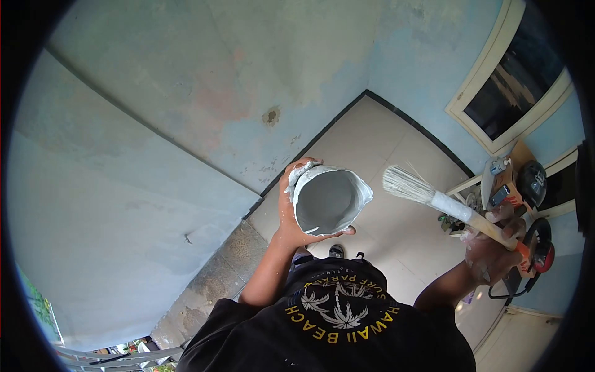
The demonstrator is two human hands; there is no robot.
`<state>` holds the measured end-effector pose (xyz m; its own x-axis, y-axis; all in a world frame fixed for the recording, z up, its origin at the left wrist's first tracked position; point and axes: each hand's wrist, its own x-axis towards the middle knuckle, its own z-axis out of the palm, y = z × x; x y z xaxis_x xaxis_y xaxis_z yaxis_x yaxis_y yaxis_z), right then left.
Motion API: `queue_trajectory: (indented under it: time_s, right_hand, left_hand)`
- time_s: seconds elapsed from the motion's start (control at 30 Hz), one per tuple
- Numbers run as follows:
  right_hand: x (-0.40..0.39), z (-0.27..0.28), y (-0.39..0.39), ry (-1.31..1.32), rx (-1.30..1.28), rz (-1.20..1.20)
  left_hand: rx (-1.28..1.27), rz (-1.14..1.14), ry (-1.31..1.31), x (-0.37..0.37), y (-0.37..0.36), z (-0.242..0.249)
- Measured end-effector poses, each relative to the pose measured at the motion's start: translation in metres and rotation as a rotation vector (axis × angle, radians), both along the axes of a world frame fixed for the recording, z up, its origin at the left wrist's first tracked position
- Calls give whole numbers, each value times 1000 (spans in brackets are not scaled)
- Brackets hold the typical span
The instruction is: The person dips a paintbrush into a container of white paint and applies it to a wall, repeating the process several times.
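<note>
My left hand [290,214] is wrapped round a paint-smeared container [365,191] in front of my chest. Its mouth faces the camera, and smooth grey paint [330,201] shows inside. White paint coats the rim and spots my fingers and wrist. Off to the right, my right hand [496,248] grips the wooden handle of a paintbrush [449,204]. The brush's pale, splayed bristles point left toward the container, with a gap between them. A whitish wrap covers the part between bristles and handle.
A patchy, worn wall [186,80] with a small hole stands ahead and left. Light floor tiles [372,139] meet it at a dark skirting. At right are a framed window [514,80] and a cluttered rack with a dark helmet [532,184]. A railing [118,358] runs lower left.
</note>
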<state>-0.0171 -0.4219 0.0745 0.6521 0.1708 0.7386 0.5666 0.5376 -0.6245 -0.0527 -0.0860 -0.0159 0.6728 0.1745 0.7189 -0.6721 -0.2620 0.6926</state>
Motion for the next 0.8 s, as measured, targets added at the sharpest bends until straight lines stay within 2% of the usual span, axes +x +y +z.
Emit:
queue_trajectory:
  time_s: [0.07,0.2,0.27,0.37,0.47,0.57,0.6,0.7,0.73,0.8]
  right_hand:
    - [-4,-8,5,26,-44,-108]
    - [2,2,15,-93,-90,-69]
    - [6,8,16,-156,-80,113]
    - [13,15,23,-238,-44,211]
    - [8,21,34,-149,-9,236]
    - [10,18,35,-187,-15,226]
    - [3,19,38,-91,36,229]
    - [-3,31,32,-66,34,168]
    - [-5,34,29,-124,-52,58]
    - [1,35,22,-201,-85,86]
  left_hand:
    - [47,2,-20,-4,0,4]
    - [63,-35,-10,-9,0,8]
    - [62,-45,-19,-10,2,8]
    - [45,-66,-21,-11,3,10]
    - [30,-88,-26,-9,5,9]
    - [32,-97,-40,-8,4,8]
    - [39,-93,-41,-9,4,9]
    - [82,-68,-16,-9,5,14]
    - [68,-60,8,-10,4,13]
    - [57,-86,11,-7,4,8]
